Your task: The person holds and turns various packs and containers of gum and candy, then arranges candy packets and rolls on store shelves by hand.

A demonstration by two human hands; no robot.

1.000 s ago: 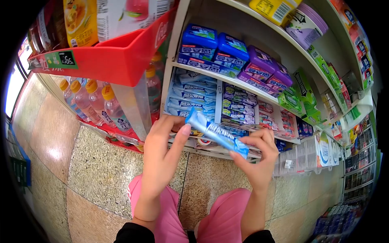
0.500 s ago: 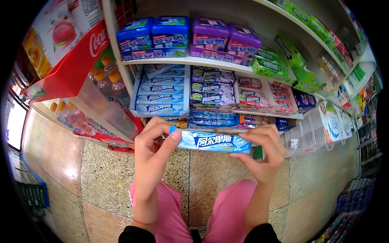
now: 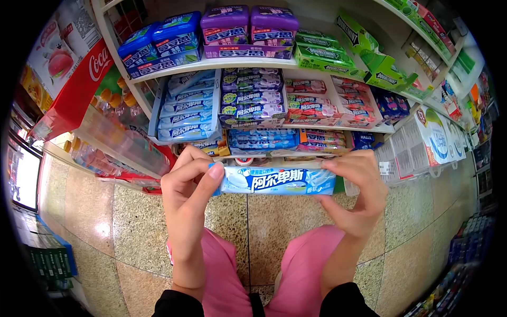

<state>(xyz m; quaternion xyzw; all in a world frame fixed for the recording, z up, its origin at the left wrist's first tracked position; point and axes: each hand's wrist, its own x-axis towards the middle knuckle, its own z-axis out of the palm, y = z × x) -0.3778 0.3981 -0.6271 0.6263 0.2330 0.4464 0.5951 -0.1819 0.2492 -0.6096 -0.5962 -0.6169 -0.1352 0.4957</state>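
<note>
A light-blue and white roll of candy (image 3: 274,181) with large Chinese lettering is held level in front of me, its label turned up towards the camera. My left hand (image 3: 186,198) pinches the left end between thumb and fingers. At the other end, my right hand (image 3: 360,195) spans the roll, a finger at the top edge and the thumb at the bottom edge. Just beyond the hands, a shelf carries an open box (image 3: 217,105) of similar light-blue rolls. Beside it stand purple rolls (image 3: 252,98) and pink-red rolls (image 3: 311,107).
Blue tubs (image 3: 177,31) and purple tubs (image 3: 225,26) stand on the shelf above, with green Doublemint packs (image 3: 325,55) to their right. A red Coca-Cola display (image 3: 79,87) with bottles is on the left. White cartons (image 3: 417,142) stand at right, above the tiled floor (image 3: 137,222).
The camera view has shifted, so the shelves appear further left and slightly higher. The roll has tilted to level and shows more of its label. Both hands keep hold of it, slightly further apart.
</note>
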